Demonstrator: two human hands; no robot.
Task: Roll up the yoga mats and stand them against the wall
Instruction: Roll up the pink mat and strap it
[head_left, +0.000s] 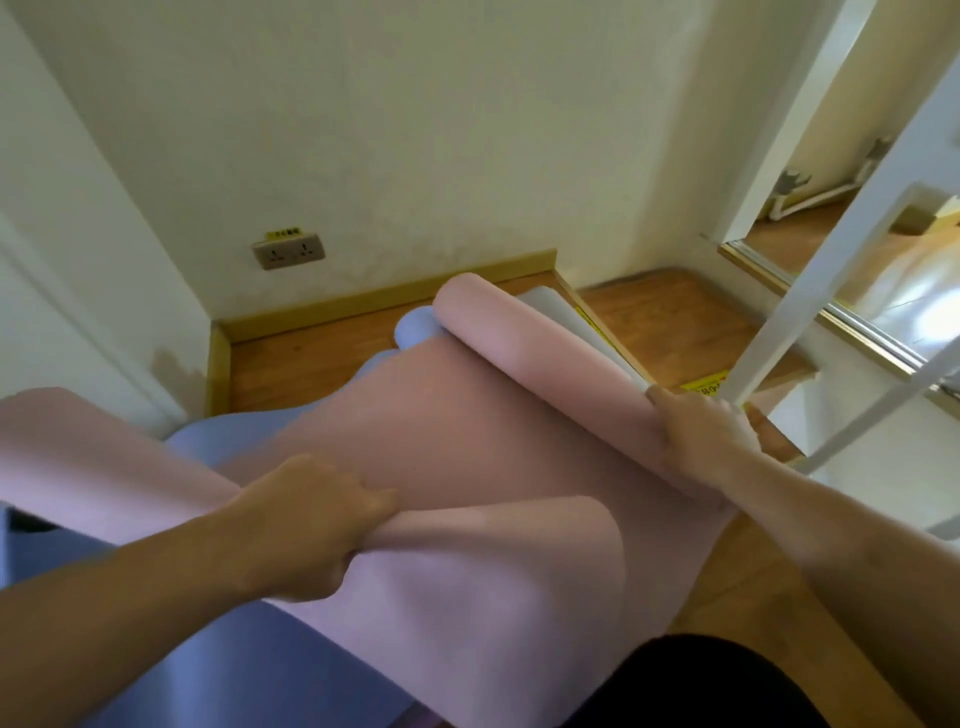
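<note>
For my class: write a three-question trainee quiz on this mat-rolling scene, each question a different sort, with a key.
1. True or false: the pink mat is fully rolled.
2. Which hand grips the rolled end? A) left hand B) right hand
3. Fill in: under the pink mat lies a ___ mat.

Key: 1 false, much of it is unrolled; 2 B, the left hand pinches a loose fold; 3 blue.

The pink mat (467, 431) at centre looks matt, smooth foam, the floor (670, 317) at right glossy varnished wood, the wall (389, 130) above matt paint.
</note>
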